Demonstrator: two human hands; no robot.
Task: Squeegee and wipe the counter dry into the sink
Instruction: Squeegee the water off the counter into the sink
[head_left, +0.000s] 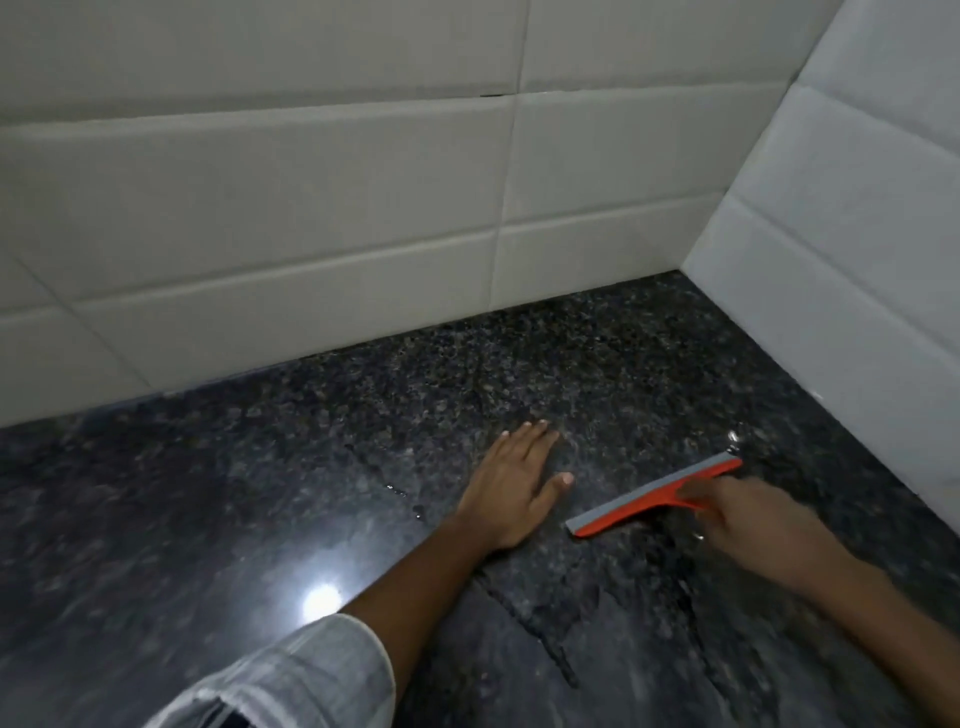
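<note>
The tabletop (208, 493) is closed off by tiled walls (311, 208) at the back and right, meeting in a corner. Left of the corner, bare granite is left open, interrupted only by the flat left hand (511, 488) and the squeegee (654, 496).

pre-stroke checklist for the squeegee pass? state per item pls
1. Right hand grips the squeegee handle: ok.
2. Blade down on the counter: cannot tell, motion blur.
3. Left hand clear of the blade: ok, flat on the counter beside it, apart.
4. Water left to move: ok, droplets left of the left hand, streaks nearer the person.
5. Sink in view to aim at: not ok, none visible.
6. Corner tiles clear of the blade: ok.
</note>
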